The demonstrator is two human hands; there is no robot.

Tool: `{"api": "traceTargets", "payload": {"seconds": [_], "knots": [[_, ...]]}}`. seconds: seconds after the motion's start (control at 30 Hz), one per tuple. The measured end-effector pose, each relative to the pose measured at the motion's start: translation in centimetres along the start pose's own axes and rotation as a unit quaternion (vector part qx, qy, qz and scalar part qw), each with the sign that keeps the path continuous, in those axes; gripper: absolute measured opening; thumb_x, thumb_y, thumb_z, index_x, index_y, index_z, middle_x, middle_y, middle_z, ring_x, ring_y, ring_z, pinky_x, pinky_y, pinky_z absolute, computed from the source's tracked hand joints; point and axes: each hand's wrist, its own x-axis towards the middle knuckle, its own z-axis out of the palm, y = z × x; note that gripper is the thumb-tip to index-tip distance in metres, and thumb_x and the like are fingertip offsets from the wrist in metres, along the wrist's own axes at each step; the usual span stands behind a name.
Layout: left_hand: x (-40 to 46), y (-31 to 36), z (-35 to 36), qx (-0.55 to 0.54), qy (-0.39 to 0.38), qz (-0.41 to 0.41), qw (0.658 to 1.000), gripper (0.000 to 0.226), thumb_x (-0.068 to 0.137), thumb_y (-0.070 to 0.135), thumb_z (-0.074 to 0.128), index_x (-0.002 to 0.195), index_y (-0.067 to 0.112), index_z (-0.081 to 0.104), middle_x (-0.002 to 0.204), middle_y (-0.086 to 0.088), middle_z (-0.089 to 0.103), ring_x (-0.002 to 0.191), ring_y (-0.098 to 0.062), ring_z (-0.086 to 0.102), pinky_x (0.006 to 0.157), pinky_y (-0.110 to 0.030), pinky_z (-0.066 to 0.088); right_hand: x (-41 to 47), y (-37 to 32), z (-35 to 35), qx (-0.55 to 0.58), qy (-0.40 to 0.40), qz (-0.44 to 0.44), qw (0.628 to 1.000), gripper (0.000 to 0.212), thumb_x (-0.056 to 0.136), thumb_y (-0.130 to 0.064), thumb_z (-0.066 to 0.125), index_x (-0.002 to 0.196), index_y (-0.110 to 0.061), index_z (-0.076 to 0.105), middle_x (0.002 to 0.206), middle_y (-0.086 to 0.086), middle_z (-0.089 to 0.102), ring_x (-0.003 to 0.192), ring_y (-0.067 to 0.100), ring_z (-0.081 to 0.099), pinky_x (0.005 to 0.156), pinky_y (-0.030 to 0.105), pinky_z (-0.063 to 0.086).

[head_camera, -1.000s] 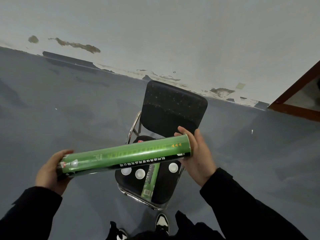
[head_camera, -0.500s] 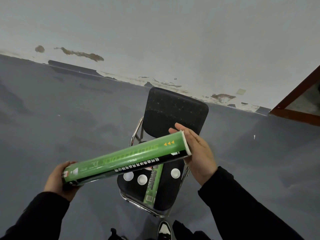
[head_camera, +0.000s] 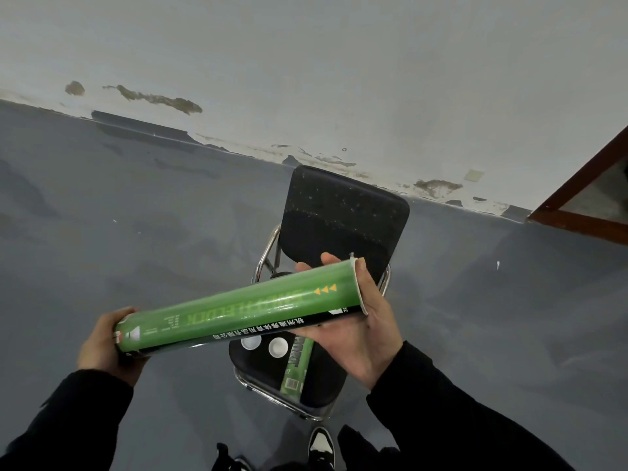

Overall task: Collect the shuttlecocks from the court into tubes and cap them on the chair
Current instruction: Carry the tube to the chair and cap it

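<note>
I hold a long green shuttlecock tube (head_camera: 238, 312) nearly level in front of me, its right end raised a little. My left hand (head_camera: 102, 351) grips the tube's left end. My right hand (head_camera: 368, 321) covers the right end with its palm, fingers wrapped around the rim. Below the tube stands a black chair (head_camera: 343, 219) with a chrome frame. On its seat lie a second green tube (head_camera: 297, 363) and two white round caps (head_camera: 278, 346). No loose shuttlecocks are visible.
Grey court floor (head_camera: 136, 249) spreads around the chair. A stained white wall (head_camera: 339, 79) runs behind it. A brown door frame (head_camera: 577, 205) stands at the right. My shoes (head_camera: 321, 445) show at the bottom edge, close to the chair's front.
The tube's right end has risen and its left end has dropped, so it tilts more. The tube now hides the third white cap on the seat.
</note>
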Motion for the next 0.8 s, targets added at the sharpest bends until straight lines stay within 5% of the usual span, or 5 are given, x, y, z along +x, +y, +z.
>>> {"api": "traceTargets", "payload": {"seconds": [0.1, 0.33, 0.43, 0.57, 0.8], "knots": [[0.0, 0.1, -0.1, 0.004, 0.016, 0.012, 1.000, 0.006, 0.081, 0.024, 0.066, 0.078, 0.020, 0.065, 0.063, 0.003, 0.065, 0.054, -0.012, 0.065, 0.050, -0.024, 0.057, 0.0, 0.3, 0.1, 0.006, -0.002, -0.018, 1.000, 0.042, 0.105, -0.050, 0.048, 0.115, -0.015, 0.069, 0.135, 0.015, 0.063, 0.133, 0.042, 0.057, 0.102, 0.074, 0.043], [-0.1, -0.9, -0.8, 0.049, 0.039, -0.022, 0.998, 0.012, 0.089, 0.025, 0.059, 0.079, 0.019, 0.063, 0.058, 0.001, 0.065, 0.049, -0.013, 0.064, 0.045, -0.027, 0.056, 0.4, 0.9, -0.1, 0.041, 0.005, 0.023, 0.999, 0.044, 0.103, -0.049, 0.054, 0.116, -0.013, 0.073, 0.131, 0.017, 0.064, 0.130, 0.044, 0.059, 0.110, 0.074, 0.034], [-0.3, -1.4, -0.5, 0.056, 0.028, -0.035, 0.997, 0.016, 0.093, 0.026, 0.055, 0.079, 0.020, 0.061, 0.054, 0.001, 0.064, 0.058, -0.016, 0.064, 0.055, -0.029, 0.057, 0.9, 0.7, 0.7, 0.023, -0.024, 0.016, 0.999, 0.046, 0.103, -0.044, 0.043, 0.114, -0.012, 0.075, 0.127, 0.019, 0.068, 0.123, 0.044, 0.063, 0.115, 0.077, 0.018], [-0.4, -1.4, 0.4, 0.059, 0.031, -0.038, 0.997, 0.017, 0.093, 0.027, 0.054, 0.079, 0.018, 0.058, 0.051, -0.001, 0.062, 0.073, -0.021, 0.057, 0.070, -0.039, 0.048, 1.5, -0.1, 1.5, 0.030, -0.046, 0.010, 0.998, 0.049, 0.101, -0.039, 0.038, 0.119, -0.013, 0.076, 0.135, 0.019, 0.066, 0.129, 0.040, 0.060, 0.113, 0.070, 0.034], [0.5, -1.0, -0.1, 0.068, 0.048, -0.029, 0.996, 0.012, 0.089, 0.029, 0.059, 0.080, 0.021, 0.062, 0.060, 0.000, 0.064, 0.067, -0.019, 0.061, 0.061, -0.034, 0.055, 1.4, 0.3, 0.8, 0.031, -0.028, 0.014, 0.999, 0.050, 0.104, -0.035, 0.035, 0.112, -0.015, 0.079, 0.132, 0.017, 0.069, 0.126, 0.040, 0.063, 0.108, 0.071, 0.038]]}}
